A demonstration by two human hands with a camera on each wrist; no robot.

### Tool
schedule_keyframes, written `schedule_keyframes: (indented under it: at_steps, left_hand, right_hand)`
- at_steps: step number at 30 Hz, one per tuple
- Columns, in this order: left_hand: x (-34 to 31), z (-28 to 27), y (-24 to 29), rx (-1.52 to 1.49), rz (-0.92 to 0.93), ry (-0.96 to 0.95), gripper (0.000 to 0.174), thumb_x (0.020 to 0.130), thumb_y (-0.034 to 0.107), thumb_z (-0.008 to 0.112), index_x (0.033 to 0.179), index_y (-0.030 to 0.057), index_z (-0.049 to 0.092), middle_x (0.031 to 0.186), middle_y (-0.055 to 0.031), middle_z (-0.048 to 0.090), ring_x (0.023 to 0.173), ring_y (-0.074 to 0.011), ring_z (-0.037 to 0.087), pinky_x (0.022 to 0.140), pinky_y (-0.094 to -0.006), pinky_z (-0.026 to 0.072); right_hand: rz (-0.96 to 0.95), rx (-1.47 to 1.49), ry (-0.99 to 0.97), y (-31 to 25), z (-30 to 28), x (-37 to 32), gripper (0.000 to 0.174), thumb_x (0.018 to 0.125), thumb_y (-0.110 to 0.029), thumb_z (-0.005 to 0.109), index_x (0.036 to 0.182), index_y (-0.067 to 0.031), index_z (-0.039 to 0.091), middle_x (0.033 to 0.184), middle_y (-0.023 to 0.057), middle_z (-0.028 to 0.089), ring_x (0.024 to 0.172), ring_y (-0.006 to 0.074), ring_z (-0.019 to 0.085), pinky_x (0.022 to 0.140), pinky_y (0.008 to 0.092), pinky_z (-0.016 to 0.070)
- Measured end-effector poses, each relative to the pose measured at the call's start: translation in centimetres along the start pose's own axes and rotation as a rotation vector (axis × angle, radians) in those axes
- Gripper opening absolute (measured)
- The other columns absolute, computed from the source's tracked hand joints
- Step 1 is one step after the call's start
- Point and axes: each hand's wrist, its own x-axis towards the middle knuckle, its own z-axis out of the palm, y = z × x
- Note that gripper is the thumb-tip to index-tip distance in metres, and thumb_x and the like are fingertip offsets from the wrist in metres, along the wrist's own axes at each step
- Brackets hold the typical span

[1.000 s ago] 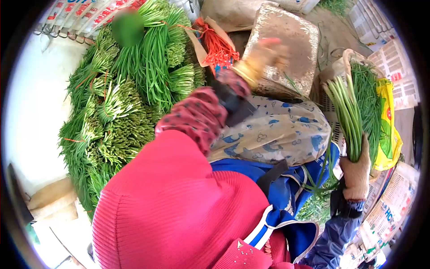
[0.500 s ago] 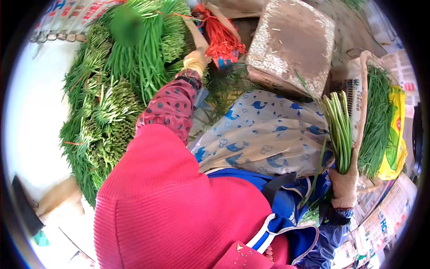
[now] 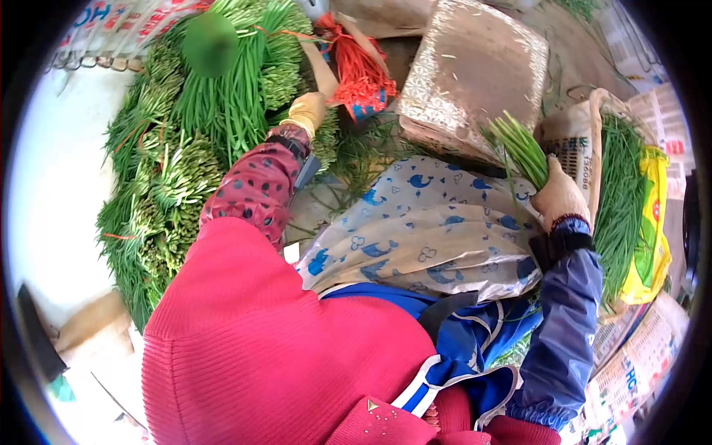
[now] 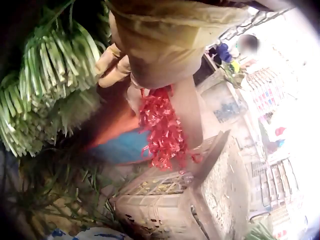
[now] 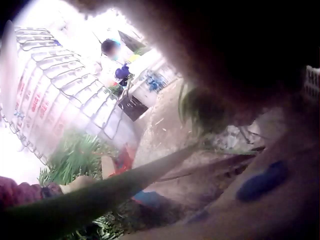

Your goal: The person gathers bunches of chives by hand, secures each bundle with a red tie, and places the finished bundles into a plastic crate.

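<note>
My right hand [image 3: 561, 194], in a beige knitted glove, grips a bunch of long green stalks [image 3: 521, 148]. Its cut ends point up and left, overlapping the front right corner of a worn block-like seat. My left hand [image 3: 307, 111], in a yellowish glove, is beside heaped bundles of green stalks [image 3: 215, 178] and a hank of red ties [image 3: 360, 70]. In the left wrist view, two bent fingers [image 4: 116, 72] show near the pale stalk ends [image 4: 57, 62]. The red ties [image 4: 162, 130] hang just below that hand; I cannot tell whether it holds one.
The worn seat [image 3: 482, 67] stands on a crate ahead. A whale-print cloth [image 3: 437, 215] covers my lap. At the right, a basket [image 3: 595, 141] holds more greens [image 3: 621, 200] beside a yellow bag [image 3: 653, 230]. Loose leaves [image 3: 356, 159] litter the ground between heap and cloth.
My left hand has swung left from in front of the seat to the heap and red ties. My right hand has moved forward and inward, tilting its bunch left.
</note>
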Motion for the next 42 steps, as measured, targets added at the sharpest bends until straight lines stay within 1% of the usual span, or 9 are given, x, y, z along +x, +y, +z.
schedule_keyframes:
  at_steps: [6,10,14,15,19,30,32,39,42]
  left_hand:
    - [-8.3,-8.4,0.3,0.11,0.303,-0.01,0.015,0.081,0.009,0.058,0.084,0.0034,0.071,0.08,-0.024,0.067,0.077,-0.0395,0.069,0.065,-0.0467,0.0547]
    - [-11.6,-15.7,1.8,0.053,0.409,-0.348,0.011,0.075,0.012,0.062,0.08,0.009,0.072,0.08,-0.0203,0.068,0.08,-0.0396,0.068,0.07,-0.0486,0.0523]
    - [-8.0,-20.8,8.8,0.106,0.432,-0.103,0.014,0.081,0.016,0.061,0.087,0.0097,0.071,0.081,-0.0184,0.068,0.084,-0.0365,0.068,0.071,-0.0489,0.0521]
    - [-6.6,-22.1,10.8,0.045,0.712,0.033,0.015,0.084,0.016,0.058,0.089,0.009,0.071,0.083,-0.0187,0.068,0.082,-0.0366,0.068,0.071,-0.0486,0.053]
    - [3.4,-21.1,21.0,0.046,0.954,0.205,0.02,0.084,0.018,0.058,0.095,0.0113,0.072,0.091,-0.0162,0.07,0.085,-0.0348,0.068,0.076,-0.0439,0.0533]
    - [24.8,-13.1,38.5,-0.114,0.576,0.044,0.033,0.093,0.022,0.05,0.119,0.0108,0.066,0.118,-0.0212,0.065,0.112,-0.0363,0.062,0.096,-0.0435,0.0464]
    - [25.5,-12.1,37.7,-0.298,0.493,0.119,0.046,0.093,0.016,0.05,0.139,0.0129,0.049,0.131,-0.0219,0.058,0.122,-0.0365,0.056,0.1,-0.0425,0.0456]
    - [16.6,-10.8,27.9,-0.16,0.487,0.214,0.037,0.089,0.015,0.057,0.125,0.0082,0.058,0.103,-0.0229,0.066,0.099,-0.0377,0.063,0.085,-0.0492,0.0505]
    - [10.6,-7.5,25.2,-0.031,0.483,0.196,0.057,0.089,0.028,0.063,0.137,0.0043,0.046,0.124,-0.0213,0.057,0.105,-0.042,0.059,0.086,-0.0509,0.0497]
  right_hand:
    - [-0.316,-0.217,-0.192,1.1,-0.6,-0.8,0.056,0.079,-0.002,0.059,0.133,-0.014,0.052,0.105,0.0221,0.069,0.1,0.0376,0.066,0.085,0.0464,0.0533]
    - [-0.273,-0.138,-0.08,3.0,-2.6,-3.7,0.057,0.077,-0.009,0.066,0.133,-0.0145,0.052,0.105,0.0205,0.068,0.1,0.0381,0.066,0.082,0.0459,0.0534]
    - [-0.266,0.279,0.004,7.5,-3.3,-3.4,0.076,0.07,-0.007,0.073,0.141,-0.0158,0.046,0.114,0.0229,0.066,0.105,0.0377,0.065,0.088,0.0421,0.0529]
    - [-0.241,0.361,0.027,8.2,-3.6,-3.7,0.076,0.07,-0.006,0.073,0.141,-0.0151,0.046,0.112,0.0234,0.066,0.105,0.0378,0.065,0.086,0.0417,0.0529]
    - [-0.217,0.543,0.162,9.3,-3.7,-5.0,0.074,0.071,-0.004,0.072,0.14,-0.0128,0.046,0.103,0.0254,0.067,0.102,0.0394,0.065,0.083,0.0413,0.0527]
    - [-0.078,0.592,0.098,13.1,-1.4,-4.0,0.077,0.068,-0.003,0.071,0.14,-0.0164,0.047,0.113,0.0208,0.065,0.102,0.0395,0.064,0.083,0.0426,0.0539]
    - [-0.081,0.579,0.07,13.7,-0.9,-3.1,0.077,0.067,-0.004,0.072,0.14,-0.0161,0.047,0.116,0.0206,0.064,0.102,0.0394,0.064,0.084,0.0428,0.054]
    - [-0.196,0.6,0.145,12.1,-1.4,1.4,0.076,0.068,-0.006,0.073,0.139,-0.0153,0.046,0.108,0.0207,0.066,0.101,0.0399,0.064,0.083,0.0441,0.0536]
    - [-0.301,0.617,0.253,8.8,-2.5,4.8,0.068,0.074,-0.008,0.072,0.136,-0.015,0.047,0.107,0.0223,0.066,0.101,0.0394,0.064,0.084,0.0443,0.0523]
